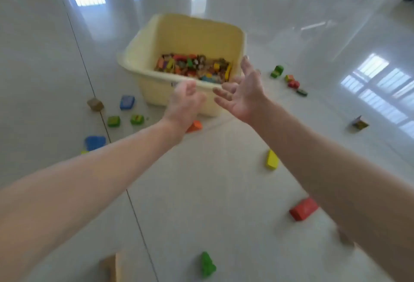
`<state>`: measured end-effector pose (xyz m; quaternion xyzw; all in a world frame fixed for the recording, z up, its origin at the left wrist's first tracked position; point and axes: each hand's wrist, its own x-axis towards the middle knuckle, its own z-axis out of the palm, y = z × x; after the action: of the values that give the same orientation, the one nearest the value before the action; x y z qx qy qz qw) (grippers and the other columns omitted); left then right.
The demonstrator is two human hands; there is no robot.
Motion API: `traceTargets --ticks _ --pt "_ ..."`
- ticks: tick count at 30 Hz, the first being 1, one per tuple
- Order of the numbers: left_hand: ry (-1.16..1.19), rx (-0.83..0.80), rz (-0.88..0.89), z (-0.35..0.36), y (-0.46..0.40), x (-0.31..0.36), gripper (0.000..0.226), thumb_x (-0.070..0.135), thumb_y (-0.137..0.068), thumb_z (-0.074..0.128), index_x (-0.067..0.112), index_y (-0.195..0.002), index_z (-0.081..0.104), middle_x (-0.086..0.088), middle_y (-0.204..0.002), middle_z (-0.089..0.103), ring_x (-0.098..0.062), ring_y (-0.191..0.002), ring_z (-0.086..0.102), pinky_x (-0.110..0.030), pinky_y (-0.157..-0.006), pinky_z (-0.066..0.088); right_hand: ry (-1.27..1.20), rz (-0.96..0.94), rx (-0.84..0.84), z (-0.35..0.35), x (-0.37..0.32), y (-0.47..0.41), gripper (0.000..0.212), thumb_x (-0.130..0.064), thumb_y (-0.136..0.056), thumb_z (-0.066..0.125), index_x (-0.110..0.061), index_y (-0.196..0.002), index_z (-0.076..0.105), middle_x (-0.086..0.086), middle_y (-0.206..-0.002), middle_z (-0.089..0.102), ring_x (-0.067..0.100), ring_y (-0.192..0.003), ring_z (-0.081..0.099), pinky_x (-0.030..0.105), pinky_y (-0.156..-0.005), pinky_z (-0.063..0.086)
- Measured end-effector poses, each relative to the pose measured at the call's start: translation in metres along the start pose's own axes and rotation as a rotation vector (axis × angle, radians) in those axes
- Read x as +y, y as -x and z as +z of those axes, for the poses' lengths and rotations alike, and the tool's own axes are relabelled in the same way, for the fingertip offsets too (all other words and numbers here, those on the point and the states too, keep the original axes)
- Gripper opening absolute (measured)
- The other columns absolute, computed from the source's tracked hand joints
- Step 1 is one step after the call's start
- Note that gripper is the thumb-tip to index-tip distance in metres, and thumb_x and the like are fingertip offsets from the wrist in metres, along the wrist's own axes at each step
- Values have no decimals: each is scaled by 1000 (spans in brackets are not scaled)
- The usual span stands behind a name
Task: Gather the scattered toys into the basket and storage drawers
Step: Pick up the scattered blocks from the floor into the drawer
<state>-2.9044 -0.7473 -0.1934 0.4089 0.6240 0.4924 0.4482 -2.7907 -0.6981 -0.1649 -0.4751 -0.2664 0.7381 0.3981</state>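
Scattered blocks lie on the glossy white floor [212, 192] around a pale yellow basket [156, 42], which stands mid-scene, slightly far, with a heap of mixed coloured blocks in its bottom.

On the left of the basket: one brown block [95, 104], two blue blocks [127, 102] [95, 142], the nearer one partly behind the left forearm, and two green blocks [113, 121] [137, 119]. An orange block [195, 126] sits just under the left wrist, near the basket's base.

The left hand [184, 104] hangs in front of the basket's near rim, fingers loosely curled, holding nothing. The right hand [243, 93] is just beside it, palm up and fingers spread, also released.

Nearer, one green figure [208, 264], one yellow block [272, 160] and one red block [303, 209] lie apart. Far right of the basket sits a small cluster of green and red pieces [289, 79]; blur hides their count.
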Motion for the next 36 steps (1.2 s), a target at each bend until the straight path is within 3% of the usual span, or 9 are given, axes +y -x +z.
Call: traceTargets --ticks 4,10,15,17,20,24,28,33,36 --pt "-591 -425 203 -9 75 -79 30 10 -86 59 12 -116 58 6 -107 55 -14 -103 54 -26 -87 46 470 56 94 -63 56 36 52 -49 -96 36 -15 -134 40 10 -126 52 21 -97 61 30 -80 49" --pt "-902 -980 430 -15 144 -151 36 15 -89 53 14 -125 55 -2 -135 48 -20 -122 46 -28 -98 40 818 261 7 -119 124 102 23 -38 -97 42 -20 -108 52 4 -112 58 19 -88 62 32 -83 48" --pt "-1123 -1215 1044 -17 154 -177 48 19 -54 78 17 -101 66 -6 -107 67 -25 -88 64 -28 -60 55 988 395 -201 -131 158 139 39 -42 -97 35 -15 -118 54 2 -119 58 20 -103 60 33 -92 46" --pt "-1194 -1223 1091 -14 155 -178 43 10 -48 78 16 -89 65 -6 -92 64 -24 -72 58 -26 -51 50 1123 361 -258 -135 161 142 44 -44 -96 36 -12 -118 56 5 -117 60 20 -103 61 33 -91 47" --pt "-1085 -1127 985 -11 150 -179 26 5 -60 66 12 -84 60 -9 -76 57 -24 -61 55 -24 -40 45 1348 281 -390 -136 161 143 42 -45 -95 39 -11 -111 58 8 -105 64 22 -98 62 36 -89 47" --pt "-778 -895 398 -11 142 -159 19 12 -81 53 8 -97 62 -11 -90 57 -24 -77 56 -27 -65 46 1671 160 -656 -137 162 151 35 -46 -93 46 -17 -108 57 0 -102 59 18 -93 55 29 -83 43" --pt "-438 -612 -135 -20 125 -132 16 1 -83 62 16 -88 59 -1 -76 55 -12 -65 54 -23 -61 50 2044 -77 -1184 -144 180 163 46 -50 -88 52 -19 -121 47 2 -122 48 21 -106 50 33 -82 41" --pt "-289 -457 -272 -36 116 -118 16 -2 -85 60 13 -89 58 -3 -81 52 -10 -59 54 -12 -51 51 2105 -61 -1519 -143 211 172 47 -28 -81 65 -11 -121 46 11 -121 43 32 -99 52 36 -69 42" --pt "-268 -419 -306 -41 116 -117 18 -1 -85 60 17 -84 57 -5 -83 53 -12 -61 52 -13 -49 49 1976 -3 -1403 -144 220 171 29 -14 -84 55 -7 -112 52 13 -118 47 34 -93 56 33 -66 38"
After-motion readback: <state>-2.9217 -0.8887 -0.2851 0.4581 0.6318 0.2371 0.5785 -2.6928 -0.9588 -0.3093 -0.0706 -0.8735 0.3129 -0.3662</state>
